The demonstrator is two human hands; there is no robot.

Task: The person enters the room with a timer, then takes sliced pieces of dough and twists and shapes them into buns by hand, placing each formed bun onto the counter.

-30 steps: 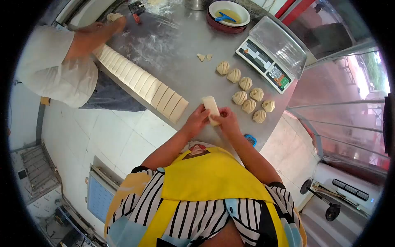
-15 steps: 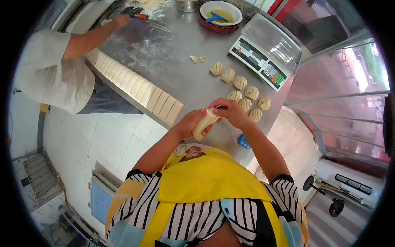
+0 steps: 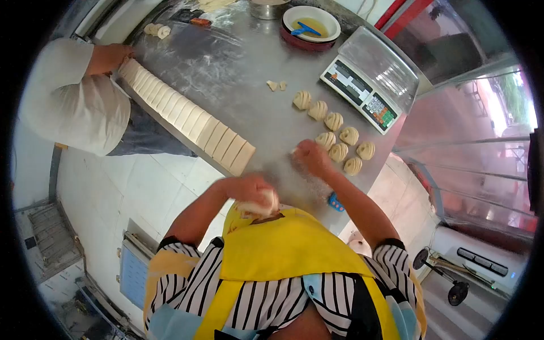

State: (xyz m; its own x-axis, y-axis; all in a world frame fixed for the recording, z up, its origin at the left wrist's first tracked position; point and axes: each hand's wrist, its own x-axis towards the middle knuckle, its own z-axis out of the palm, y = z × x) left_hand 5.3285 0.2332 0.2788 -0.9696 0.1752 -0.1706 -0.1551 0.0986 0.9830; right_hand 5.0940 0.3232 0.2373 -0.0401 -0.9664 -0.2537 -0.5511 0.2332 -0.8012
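Observation:
My left hand (image 3: 249,190) is curled around a piece of dough (image 3: 263,205), blurred by motion, in front of the yellow apron. Over the steel table, my right hand (image 3: 313,158) is closed with its fingers together. A pale speck shows at its fingertips, too small to make out. Close beside that hand stand several twisted dough rolls (image 3: 338,152) in rough rows. A long row of cut dough strips (image 3: 195,124) runs along the table's left edge, its near end not far from my left hand.
A digital scale (image 3: 362,93) stands at the right. Behind are a white bowl (image 3: 331,27) of yellowish liquid with a blue brush (image 3: 306,28), and two dough scraps (image 3: 272,85). A blue dotted object (image 3: 336,202) lies by my right forearm. A co-worker's hand (image 3: 116,58) is at the strips' far end.
My hands have moved apart: the left went down and left with the dough, the right let go of it. The co-worker's arm has drawn back toward the strips.

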